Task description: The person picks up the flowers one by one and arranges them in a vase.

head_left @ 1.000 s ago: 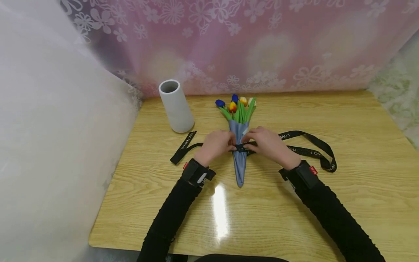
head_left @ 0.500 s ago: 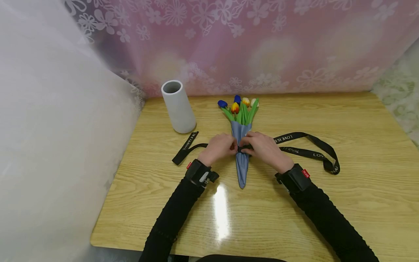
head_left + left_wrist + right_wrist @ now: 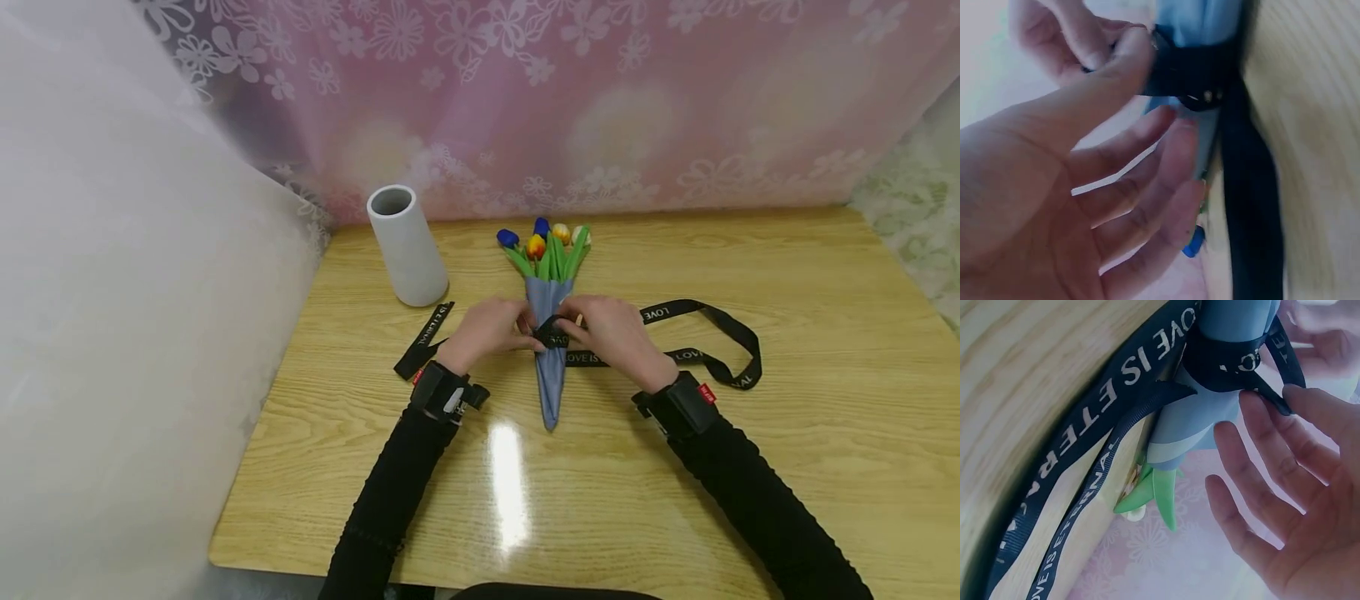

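Observation:
A bouquet of artificial tulips [image 3: 536, 247] lies on the table in a grey-blue wrapper [image 3: 551, 383], blooms pointing away. Around the wrapper's middle runs a black printed ribbon [image 3: 555, 340], a folded part showing in front. My left hand [image 3: 483, 332] is at the ribbon's left side; in the left wrist view its thumb [image 3: 1132, 53] lies against the band, with the other fingers extended beside the wrapper. My right hand [image 3: 618, 333] pinches a narrow strip of ribbon between thumb and index finger, plain in the right wrist view; its remaining fingers [image 3: 1229, 506] are spread.
A white vase [image 3: 408, 250] stands at the back left of the wooden table [image 3: 360, 467]. The ribbon's short tail [image 3: 422, 342] lies left of the left hand; its long loop [image 3: 738, 337] spreads to the right. A pink floral curtain [image 3: 487, 108] hangs behind.
A ribbon part has come up folded over the wrapper's front between my hands. The lower strand on the right now lies nearer me, and the long loop has shifted slightly left.

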Demonstrator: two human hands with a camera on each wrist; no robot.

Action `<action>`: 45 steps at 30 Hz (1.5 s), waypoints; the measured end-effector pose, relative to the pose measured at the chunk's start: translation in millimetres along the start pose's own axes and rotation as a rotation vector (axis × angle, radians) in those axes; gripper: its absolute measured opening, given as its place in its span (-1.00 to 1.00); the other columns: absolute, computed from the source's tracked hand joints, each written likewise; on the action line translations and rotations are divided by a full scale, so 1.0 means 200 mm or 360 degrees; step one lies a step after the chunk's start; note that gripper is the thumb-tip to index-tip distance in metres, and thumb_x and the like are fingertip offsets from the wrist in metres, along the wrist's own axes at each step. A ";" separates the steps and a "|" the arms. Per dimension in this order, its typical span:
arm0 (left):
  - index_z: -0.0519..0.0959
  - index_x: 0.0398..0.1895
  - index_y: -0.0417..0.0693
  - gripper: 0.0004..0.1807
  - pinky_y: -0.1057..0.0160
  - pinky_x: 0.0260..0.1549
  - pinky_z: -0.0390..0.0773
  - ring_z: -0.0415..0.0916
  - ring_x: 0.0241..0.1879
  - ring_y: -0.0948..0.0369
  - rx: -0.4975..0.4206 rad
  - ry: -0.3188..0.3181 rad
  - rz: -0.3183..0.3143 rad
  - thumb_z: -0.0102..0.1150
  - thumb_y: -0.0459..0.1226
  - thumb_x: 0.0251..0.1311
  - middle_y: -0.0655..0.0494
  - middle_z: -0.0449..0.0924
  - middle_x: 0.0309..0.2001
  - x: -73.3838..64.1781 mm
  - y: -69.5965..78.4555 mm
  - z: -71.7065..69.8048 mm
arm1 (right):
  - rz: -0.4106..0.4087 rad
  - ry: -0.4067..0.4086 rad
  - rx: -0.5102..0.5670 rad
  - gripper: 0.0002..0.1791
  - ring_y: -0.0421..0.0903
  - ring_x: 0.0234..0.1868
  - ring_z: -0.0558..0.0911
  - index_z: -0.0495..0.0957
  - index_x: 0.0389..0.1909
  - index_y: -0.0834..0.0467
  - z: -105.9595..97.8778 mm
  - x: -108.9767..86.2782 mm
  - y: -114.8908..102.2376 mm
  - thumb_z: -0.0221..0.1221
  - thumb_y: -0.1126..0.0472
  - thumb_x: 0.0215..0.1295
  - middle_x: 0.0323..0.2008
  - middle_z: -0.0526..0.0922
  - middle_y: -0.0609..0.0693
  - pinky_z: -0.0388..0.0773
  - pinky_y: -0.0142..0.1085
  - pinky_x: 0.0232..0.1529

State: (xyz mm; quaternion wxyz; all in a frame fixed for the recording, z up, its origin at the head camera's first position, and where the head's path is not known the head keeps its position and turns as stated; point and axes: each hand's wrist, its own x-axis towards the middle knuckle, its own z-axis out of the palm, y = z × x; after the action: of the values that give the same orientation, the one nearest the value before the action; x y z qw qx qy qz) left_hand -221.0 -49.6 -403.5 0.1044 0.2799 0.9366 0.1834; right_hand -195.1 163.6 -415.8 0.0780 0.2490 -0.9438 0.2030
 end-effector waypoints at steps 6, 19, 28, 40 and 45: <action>0.66 -0.17 -0.02 -0.83 0.29 -0.29 0.62 0.65 -0.26 0.21 0.0064 -0.0059 0.0086 0.33 -0.13 0.34 0.11 0.72 -0.22 0.02 -0.02 0.04 | 0.0025 -0.0045 -0.0017 -0.81 -0.18 -0.62 0.48 0.69 -0.10 0.14 0.00 0.01 0.01 0.27 0.11 0.42 -0.32 0.75 0.03 0.24 -0.33 -0.67; 0.66 -0.09 0.04 -0.79 0.40 -0.51 0.51 0.61 -0.39 0.30 -0.0039 0.0508 0.0275 0.26 -0.08 0.38 0.17 0.72 -0.24 0.01 0.05 -0.02 | -0.0104 0.0091 -0.0036 -0.67 0.03 -0.45 0.57 0.62 0.00 0.22 0.01 0.01 -0.03 0.34 0.10 0.35 -0.36 0.65 0.16 0.39 -0.21 -0.53; 0.66 -0.10 0.04 -0.66 0.34 -0.39 0.54 0.60 -0.34 0.26 0.0113 0.0015 0.0131 0.34 0.05 0.25 0.18 0.70 -0.25 0.01 0.00 0.01 | -0.0002 0.0439 0.0246 -0.82 -0.11 -0.65 0.34 0.66 -0.07 0.14 -0.03 0.02 -0.02 0.28 0.16 0.42 -0.38 0.70 0.08 0.25 -0.26 -0.53; 0.69 -0.10 0.03 -0.85 0.33 -0.58 0.52 0.63 -0.45 0.27 -0.0033 0.0781 0.0298 0.32 -0.17 0.35 0.12 0.73 -0.36 0.00 0.05 -0.03 | 0.0029 0.0011 0.0199 -0.51 -0.09 -0.64 0.47 0.62 -0.03 0.31 0.01 0.01 -0.05 0.37 -0.03 0.29 -0.63 0.50 0.02 0.29 -0.33 -0.57; 0.62 0.03 -0.03 -0.70 0.39 -0.54 0.50 0.62 -0.44 0.30 -0.0097 0.0724 0.0296 0.29 -0.09 0.36 0.15 0.74 -0.24 0.00 0.05 -0.04 | 0.0101 0.0174 0.0283 -0.75 -0.18 -0.74 0.25 0.68 -0.10 0.29 0.01 0.01 -0.05 0.34 0.19 0.34 -0.68 0.49 0.08 0.08 -0.37 -0.61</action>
State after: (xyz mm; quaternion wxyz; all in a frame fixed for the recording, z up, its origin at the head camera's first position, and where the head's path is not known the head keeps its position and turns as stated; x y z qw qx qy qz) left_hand -218.0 -44.5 -393.2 -0.1180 0.3132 0.9002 0.2787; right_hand -191.4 154.6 -413.2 0.1004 0.2136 -0.9237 0.3017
